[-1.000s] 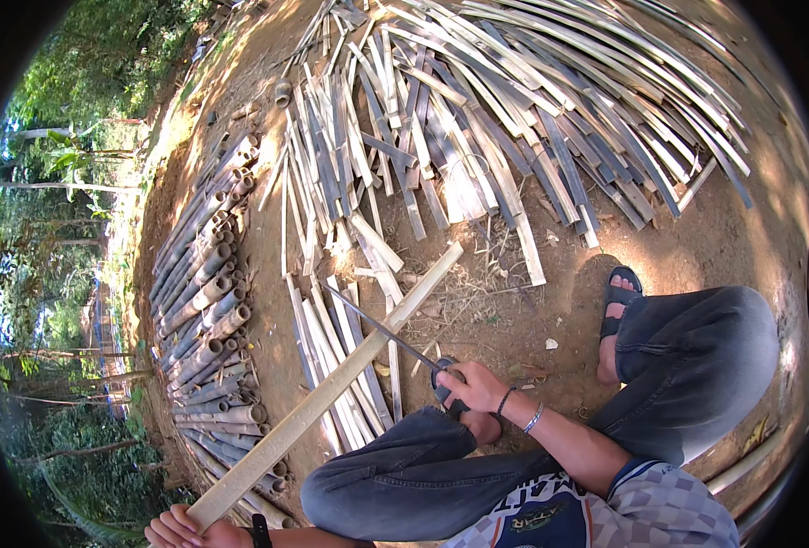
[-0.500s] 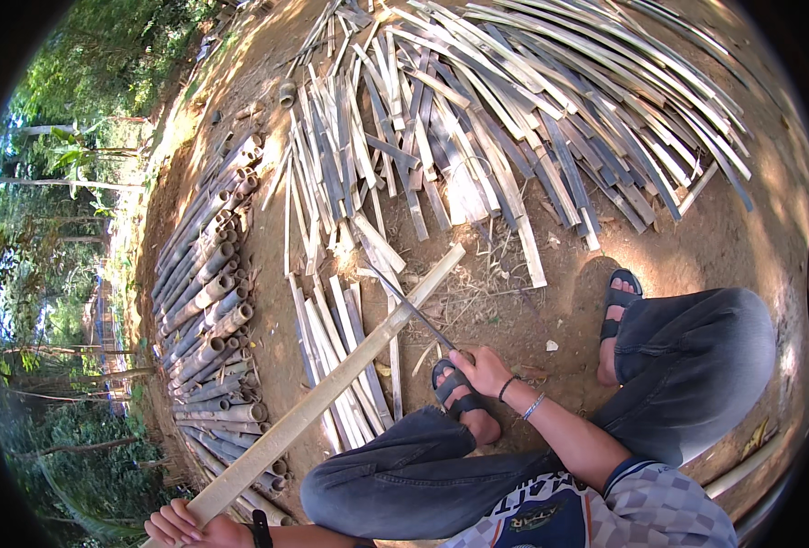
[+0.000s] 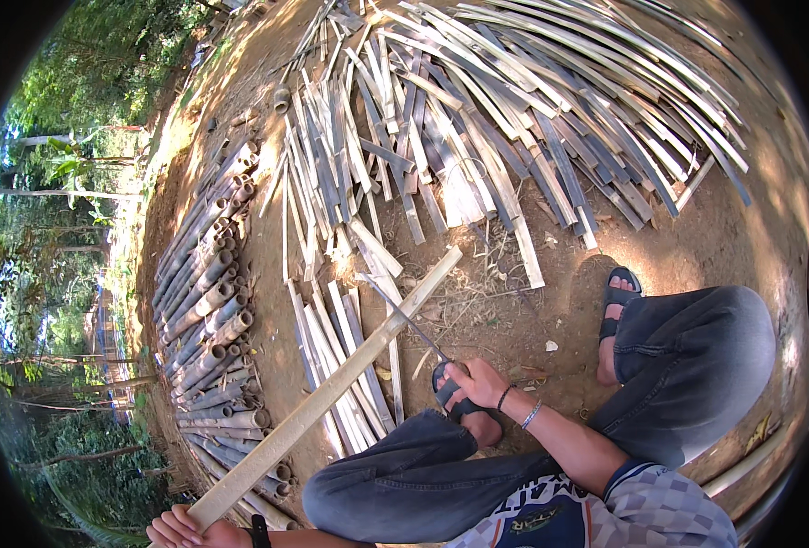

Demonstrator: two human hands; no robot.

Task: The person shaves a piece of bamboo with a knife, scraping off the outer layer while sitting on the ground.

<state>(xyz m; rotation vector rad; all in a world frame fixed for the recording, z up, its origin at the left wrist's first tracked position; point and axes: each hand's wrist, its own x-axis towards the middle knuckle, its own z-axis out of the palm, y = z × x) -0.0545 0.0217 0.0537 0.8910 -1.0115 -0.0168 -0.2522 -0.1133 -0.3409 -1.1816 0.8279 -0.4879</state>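
Slat and knife in my hands

My left hand (image 3: 185, 530) wraps fingers round the slat (image 3: 331, 397), running up-right; my right hand (image 3: 479, 382) grips a knife (image 3: 402, 315), blade pointing up-left.

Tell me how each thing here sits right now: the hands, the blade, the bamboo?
Left hand: closed round the near end of the long bamboo strip.
Long bamboo strip: slanted, far end on the ground.
Right hand: closed on the knife's handle.
Knife: blade laid against the strip.
Split slats: spread flat on the dirt.
Bamboo poles: whole, stacked on the person's left.
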